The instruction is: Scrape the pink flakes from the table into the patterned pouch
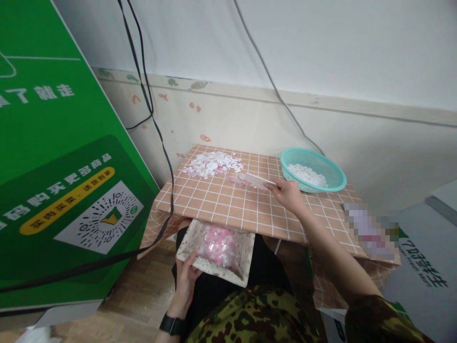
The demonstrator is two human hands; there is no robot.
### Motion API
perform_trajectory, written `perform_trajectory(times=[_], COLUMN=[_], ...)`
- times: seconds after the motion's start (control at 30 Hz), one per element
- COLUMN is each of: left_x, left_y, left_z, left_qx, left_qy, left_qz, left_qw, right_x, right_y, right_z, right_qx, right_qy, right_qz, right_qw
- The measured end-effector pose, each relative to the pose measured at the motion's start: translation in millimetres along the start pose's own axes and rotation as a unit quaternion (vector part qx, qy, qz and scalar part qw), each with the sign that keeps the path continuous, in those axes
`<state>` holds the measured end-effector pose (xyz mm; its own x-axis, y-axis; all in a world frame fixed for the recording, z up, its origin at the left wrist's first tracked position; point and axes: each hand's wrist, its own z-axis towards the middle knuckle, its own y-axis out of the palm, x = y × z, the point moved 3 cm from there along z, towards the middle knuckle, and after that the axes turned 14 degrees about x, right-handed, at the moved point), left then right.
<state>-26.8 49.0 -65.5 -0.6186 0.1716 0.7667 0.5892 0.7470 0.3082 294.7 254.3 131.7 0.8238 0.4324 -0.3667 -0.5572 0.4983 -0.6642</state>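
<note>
A flat white card (260, 181) is held by the R hand (290, 194) at approx. the middle of the desk (210, 202); its grip is clamped on the card's R end. Pink/white bits (237, 178) are seen beside the card's L end & along its near edge; whether the desk is touched by the card can't be told.

A speckled tray (247, 257) is held by the L hand (188, 278), w/ that grip clamped on the tray's near-L rim. The tray is kept just below the desk's near edge, over dark trousers (276, 269); a pink/white bundle (218, 245) in clear plastic is contained in it.

A heap of white pcs (214, 163) is spread at the desk's far L. At far R, a teal basket (337, 174) is placed, w/ more white pcs in its bottom. A checked cloth (250, 216) is laid over the desk. A green panel (46, 119) is seen at L, partly crossed by a black strap (162, 138).
</note>
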Motion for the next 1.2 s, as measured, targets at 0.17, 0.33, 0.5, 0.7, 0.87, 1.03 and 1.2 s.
perform_trajectory(times=[0.17,0.33,0.5,0.7,0.87,1.03,1.2], left_x=[0,-1,-1,-2,-1,-1,-2], left_y=[-1,-1,-1,0,-1,-1,-1], left_z=[1,3,1,2,2,1,2], left_qx=[0.002,0.002,-0.007,-0.006,-0.007,-0.007,-0.002], left_qy=[0.001,0.003,0.004,0.001,0.0,0.004,-0.001], left_qz=[0.0,0.001,-0.004,-0.003,-0.001,-0.005,-0.008], left_qw=[1.0,1.0,1.0,1.0,1.0,1.0,1.0], right_x=[-2,-1,1,-3,-9,-10,-4], right_y=[1,0,-1,-4,-10,-16,-18], right_z=[-3,-6,-6,-6,-7,-9,-13], right_qx=[-0.021,-0.01,-0.022,-0.036,-0.039,-0.082,-0.048], right_qy=[0.011,0.019,0.024,0.024,0.035,0.042,0.06], right_qz=[0.026,0.024,0.038,0.052,0.085,0.116,0.096], right_qw=[0.999,0.999,0.999,0.998,0.995,0.989,0.992])
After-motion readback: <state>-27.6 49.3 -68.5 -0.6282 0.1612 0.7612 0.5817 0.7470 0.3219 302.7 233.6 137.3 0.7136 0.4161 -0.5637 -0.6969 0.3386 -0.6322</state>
